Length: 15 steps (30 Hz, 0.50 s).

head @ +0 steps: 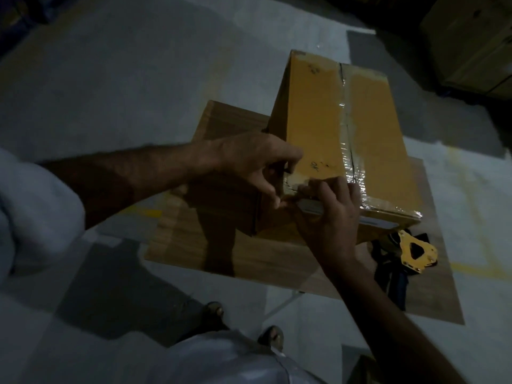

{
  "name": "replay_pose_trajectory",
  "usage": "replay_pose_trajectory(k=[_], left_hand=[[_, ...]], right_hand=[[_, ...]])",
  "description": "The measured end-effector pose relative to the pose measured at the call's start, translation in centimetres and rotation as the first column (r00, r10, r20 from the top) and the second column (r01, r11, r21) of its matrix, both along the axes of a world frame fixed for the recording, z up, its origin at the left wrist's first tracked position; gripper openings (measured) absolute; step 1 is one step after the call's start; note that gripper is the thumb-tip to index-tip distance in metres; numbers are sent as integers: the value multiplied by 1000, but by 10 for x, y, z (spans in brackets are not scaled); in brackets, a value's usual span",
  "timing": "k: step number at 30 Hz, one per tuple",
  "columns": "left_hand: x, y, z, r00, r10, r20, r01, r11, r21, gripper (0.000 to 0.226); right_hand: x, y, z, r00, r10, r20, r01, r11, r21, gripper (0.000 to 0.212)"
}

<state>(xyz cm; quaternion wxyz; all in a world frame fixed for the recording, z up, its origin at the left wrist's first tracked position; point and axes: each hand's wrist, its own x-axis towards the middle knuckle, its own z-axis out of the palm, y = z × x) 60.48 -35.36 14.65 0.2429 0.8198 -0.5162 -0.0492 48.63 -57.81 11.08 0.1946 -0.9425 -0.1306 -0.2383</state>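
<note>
A tall brown cardboard box [318, 112] stands on a small wooden table [210, 245]; clear tape runs down its top seam. My left hand [257, 162] is at the box's near left corner, with its thumb and fingers curled on the corner edge. My right hand [329, 214] lies over the near top edge, with its fingers bent onto a strip of tape there. A pale label or strip [379, 222] shows on the box's front under that hand.
A yellow and black tape dispenser [412, 253] lies on the table right of the box. Grey concrete floor [124, 79] surrounds the table. More cartons [476, 42] are stacked at the far right. My sandalled feet [243, 322] are below the table.
</note>
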Motion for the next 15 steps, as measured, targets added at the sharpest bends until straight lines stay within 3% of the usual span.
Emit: replay_pose_trajectory(k=[4,8,13,15], left_hand=[[-8,2,-14,993,72,-91,-79,995,-68,62],[-9,2,-11,994,103,-23,-104,994,-28,72],[-29,-19,-13,986,160,-39,-164,976,-142,56],[-37,-17,-17,979,199,-53,-205,967,-154,49]], right_hand=[[-5,6,-1,1000,-4,1,4,994,-105,62],[-1,-6,8,995,62,-79,-61,998,13,46],[-3,-9,9,995,90,-49,-83,987,135,31],[-5,-16,13,985,147,-90,-138,985,104,31]])
